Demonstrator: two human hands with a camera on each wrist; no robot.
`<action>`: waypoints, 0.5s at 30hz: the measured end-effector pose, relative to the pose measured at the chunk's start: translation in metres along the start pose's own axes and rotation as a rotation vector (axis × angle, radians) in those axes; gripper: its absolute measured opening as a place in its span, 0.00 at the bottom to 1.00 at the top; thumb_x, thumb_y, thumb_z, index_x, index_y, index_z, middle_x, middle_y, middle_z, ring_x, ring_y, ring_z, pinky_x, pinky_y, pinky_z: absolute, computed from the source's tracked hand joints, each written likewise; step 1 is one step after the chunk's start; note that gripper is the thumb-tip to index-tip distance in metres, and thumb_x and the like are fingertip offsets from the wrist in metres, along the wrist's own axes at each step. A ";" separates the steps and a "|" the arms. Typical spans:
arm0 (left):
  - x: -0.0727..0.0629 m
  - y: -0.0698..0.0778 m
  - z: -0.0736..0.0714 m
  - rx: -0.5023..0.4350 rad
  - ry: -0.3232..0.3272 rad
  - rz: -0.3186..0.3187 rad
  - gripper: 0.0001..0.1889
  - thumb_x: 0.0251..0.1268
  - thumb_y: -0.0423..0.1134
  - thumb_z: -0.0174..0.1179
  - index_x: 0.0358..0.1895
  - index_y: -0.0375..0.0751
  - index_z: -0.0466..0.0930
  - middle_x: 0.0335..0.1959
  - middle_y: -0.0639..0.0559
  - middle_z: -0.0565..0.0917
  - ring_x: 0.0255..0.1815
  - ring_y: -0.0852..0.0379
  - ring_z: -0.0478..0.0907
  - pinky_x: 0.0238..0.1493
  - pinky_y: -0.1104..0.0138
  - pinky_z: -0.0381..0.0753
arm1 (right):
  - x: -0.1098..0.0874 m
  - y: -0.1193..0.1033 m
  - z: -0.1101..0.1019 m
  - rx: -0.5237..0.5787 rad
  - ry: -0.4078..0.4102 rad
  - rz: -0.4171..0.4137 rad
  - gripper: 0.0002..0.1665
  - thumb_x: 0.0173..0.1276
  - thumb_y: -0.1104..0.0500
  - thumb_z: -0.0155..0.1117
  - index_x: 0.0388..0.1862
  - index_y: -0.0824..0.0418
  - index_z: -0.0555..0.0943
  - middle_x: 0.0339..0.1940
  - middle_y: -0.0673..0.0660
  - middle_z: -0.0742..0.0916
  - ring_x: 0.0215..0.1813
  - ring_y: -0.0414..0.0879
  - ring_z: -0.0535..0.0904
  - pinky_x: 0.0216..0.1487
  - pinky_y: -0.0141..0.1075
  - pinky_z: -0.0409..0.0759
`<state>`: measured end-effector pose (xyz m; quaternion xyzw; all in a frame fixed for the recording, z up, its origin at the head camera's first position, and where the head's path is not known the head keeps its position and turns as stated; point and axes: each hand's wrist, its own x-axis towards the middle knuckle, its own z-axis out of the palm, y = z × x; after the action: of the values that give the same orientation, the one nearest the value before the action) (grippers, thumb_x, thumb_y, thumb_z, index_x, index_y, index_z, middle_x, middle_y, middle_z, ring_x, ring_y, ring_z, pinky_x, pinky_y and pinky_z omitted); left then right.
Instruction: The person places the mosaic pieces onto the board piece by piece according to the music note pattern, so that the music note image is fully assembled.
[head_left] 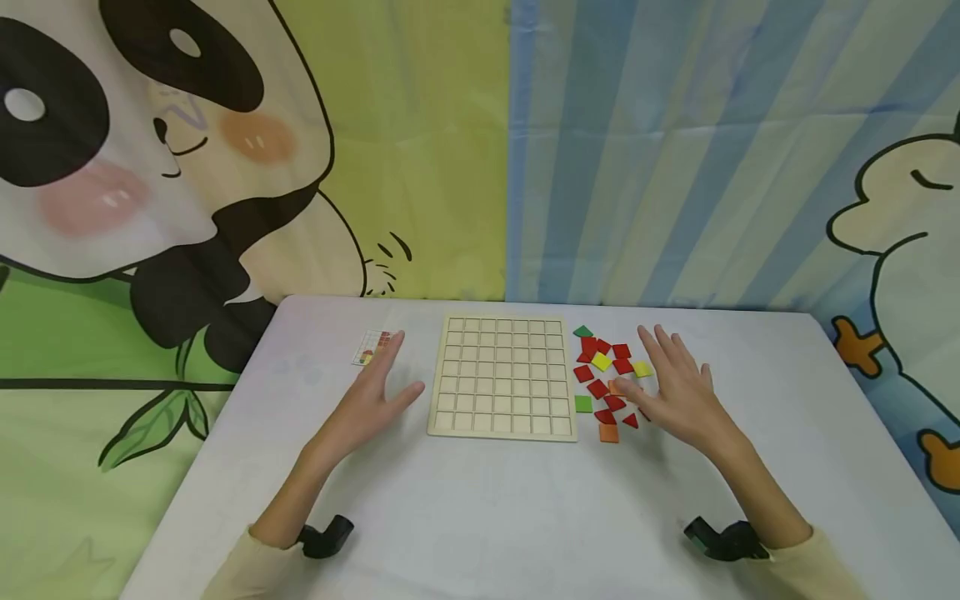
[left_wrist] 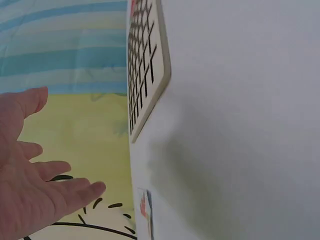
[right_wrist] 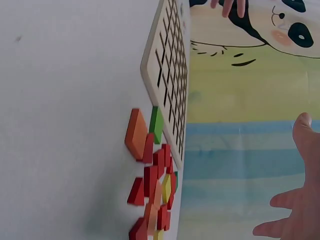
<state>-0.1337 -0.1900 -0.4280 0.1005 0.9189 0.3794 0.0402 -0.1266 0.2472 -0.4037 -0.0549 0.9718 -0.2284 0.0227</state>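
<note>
A pale wooden grid board [head_left: 503, 377] with square cells lies flat at the middle of the white table. Just off its right edge are spread several small flat pieces, among them a green square [head_left: 583, 404], an orange square [head_left: 609, 433] and a yellow piece [head_left: 602, 362], most of the others red. My right hand [head_left: 678, 392] hovers over the right side of these pieces, fingers spread, holding nothing. On the board's left, my left hand [head_left: 375, 400] is held above the table with thumb and fingers apart, overlapping a small printed card [head_left: 371, 347] in the head view.
The white table [head_left: 495, 517] reaches back to a cloth backdrop [head_left: 420, 150] with a cartoon panda and stripes. A dark wrist camera is strapped on each wrist, below the light sleeves' cuffs.
</note>
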 end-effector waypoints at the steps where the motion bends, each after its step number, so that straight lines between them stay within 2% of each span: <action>1: 0.002 0.001 0.002 -0.029 -0.001 0.002 0.47 0.75 0.52 0.62 0.86 0.47 0.43 0.87 0.44 0.48 0.86 0.39 0.46 0.80 0.37 0.55 | 0.001 -0.002 0.001 0.008 0.003 0.000 0.59 0.67 0.34 0.63 0.86 0.58 0.50 0.85 0.71 0.53 0.83 0.75 0.45 0.67 0.86 0.39; 6: 0.009 0.002 0.008 -0.144 -0.029 -0.001 0.45 0.75 0.45 0.63 0.85 0.44 0.45 0.86 0.41 0.50 0.86 0.39 0.48 0.76 0.40 0.65 | 0.003 -0.007 0.005 0.040 0.017 0.008 0.59 0.66 0.33 0.64 0.86 0.57 0.51 0.85 0.70 0.54 0.83 0.74 0.47 0.69 0.84 0.42; 12: 0.020 -0.007 0.015 -0.164 -0.067 -0.034 0.40 0.76 0.44 0.61 0.84 0.43 0.52 0.85 0.40 0.54 0.84 0.37 0.53 0.76 0.40 0.65 | 0.005 -0.010 0.006 0.116 0.016 0.001 0.58 0.67 0.36 0.65 0.86 0.57 0.52 0.85 0.69 0.55 0.82 0.72 0.52 0.64 0.80 0.62; 15: 0.026 -0.009 0.020 -0.180 -0.102 -0.050 0.38 0.77 0.45 0.60 0.83 0.44 0.54 0.84 0.39 0.56 0.83 0.37 0.55 0.76 0.40 0.65 | 0.005 -0.011 0.006 0.149 0.014 -0.007 0.56 0.67 0.38 0.66 0.85 0.58 0.53 0.85 0.69 0.56 0.82 0.72 0.53 0.62 0.79 0.66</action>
<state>-0.1576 -0.1773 -0.4485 0.0925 0.8800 0.4538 0.1054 -0.1301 0.2343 -0.4042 -0.0549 0.9520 -0.3004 0.0192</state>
